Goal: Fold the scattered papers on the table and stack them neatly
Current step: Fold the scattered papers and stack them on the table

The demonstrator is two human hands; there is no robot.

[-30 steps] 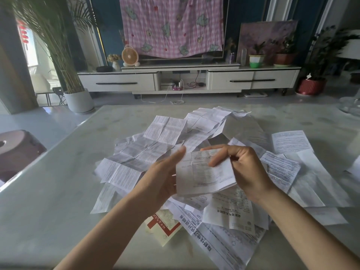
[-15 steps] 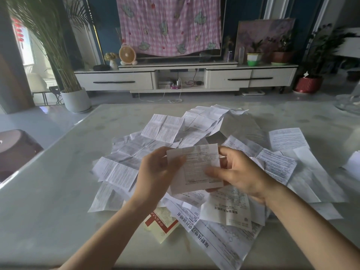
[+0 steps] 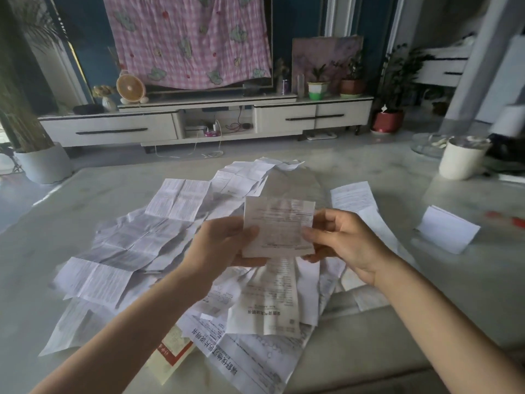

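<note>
At the far left a potted plant [image 3: 42, 163] is standing on the floor beyond the table [image 3: 71, 211]. Across the table's left and middle, the loose papers [image 3: 136, 245] are lying in an overlapping heap, most of them opened out and creased. Above that heap we are holding one folded paper [image 3: 279, 226] in both hands. Our left hand [image 3: 224, 245] is gripping its left edge, thumb on the front and fingers curled behind. Our right hand [image 3: 343, 240] is pinching its right edge, thumb on the front. The sheet is facing us, clear of the pile. Further right, a small folded stack [image 3: 447, 231] is resting on the table apart from the heap, and a white cup [image 3: 461, 157] is sitting beyond it.
</note>
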